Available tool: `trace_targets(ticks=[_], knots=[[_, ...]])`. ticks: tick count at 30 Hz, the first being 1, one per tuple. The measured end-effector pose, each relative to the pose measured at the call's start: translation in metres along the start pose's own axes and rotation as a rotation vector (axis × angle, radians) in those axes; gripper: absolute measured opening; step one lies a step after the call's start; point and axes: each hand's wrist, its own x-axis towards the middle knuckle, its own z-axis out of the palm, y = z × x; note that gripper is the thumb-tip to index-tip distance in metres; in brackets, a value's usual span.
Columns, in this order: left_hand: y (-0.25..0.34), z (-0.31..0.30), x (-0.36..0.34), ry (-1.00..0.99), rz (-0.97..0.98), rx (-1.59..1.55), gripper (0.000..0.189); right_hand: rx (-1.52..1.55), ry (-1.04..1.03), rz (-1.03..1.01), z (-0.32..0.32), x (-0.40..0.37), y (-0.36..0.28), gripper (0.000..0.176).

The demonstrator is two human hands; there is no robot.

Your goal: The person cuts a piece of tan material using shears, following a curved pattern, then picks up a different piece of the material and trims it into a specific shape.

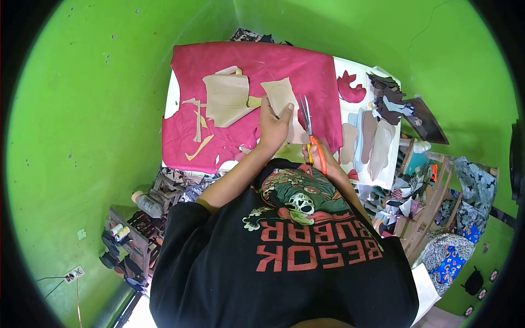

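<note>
My left hand is closed on a tan piece of material, which has a curved line drawn on it and hangs down toward the scissors. In my right hand are scissors with orange and yellow handles, their blades pointing up and slightly apart beside the tan piece's right edge. A larger tan sheet lies to the left on red material. Narrow tan offcuts are scattered left of that sheet.
Insole-shaped pieces lie on the white tabletop at the right, near a curled red scrap and dark pieces. A wooden rack with fabric stands at right. Shelves with spools are at lower left.
</note>
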Motion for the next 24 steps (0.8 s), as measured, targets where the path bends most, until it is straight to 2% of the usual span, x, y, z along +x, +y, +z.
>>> trace_targets(ticks=[2,5,9,11,14,18,24], knots=[[-0.006,0.002,-0.001,-0.045,-0.009,-0.083,0.038,-0.086,-0.048,-0.078,-0.01,0.005,0.024,0.08],[-0.016,0.001,-0.006,-0.1,-0.074,-0.075,0.041,-0.125,-0.01,-0.067,-0.004,0.002,0.006,0.079],[-0.016,0.001,-0.008,-0.122,-0.033,-0.068,0.044,-0.192,-0.007,-0.112,-0.008,0.004,0.009,0.076],[-0.015,0.001,-0.008,-0.115,0.033,0.009,0.046,-0.155,0.005,-0.11,-0.006,0.004,0.01,0.084],[-0.017,0.003,-0.009,-0.104,-0.013,-0.001,0.047,-0.141,-0.027,-0.064,-0.006,0.001,0.002,0.091],[-0.015,0.003,-0.007,-0.099,0.068,0.015,0.049,-0.132,-0.043,-0.048,-0.006,-0.002,-0.007,0.095],[-0.019,0.003,-0.006,-0.175,-0.016,-0.022,0.051,-0.172,0.037,-0.127,-0.004,-0.002,-0.011,0.094]])
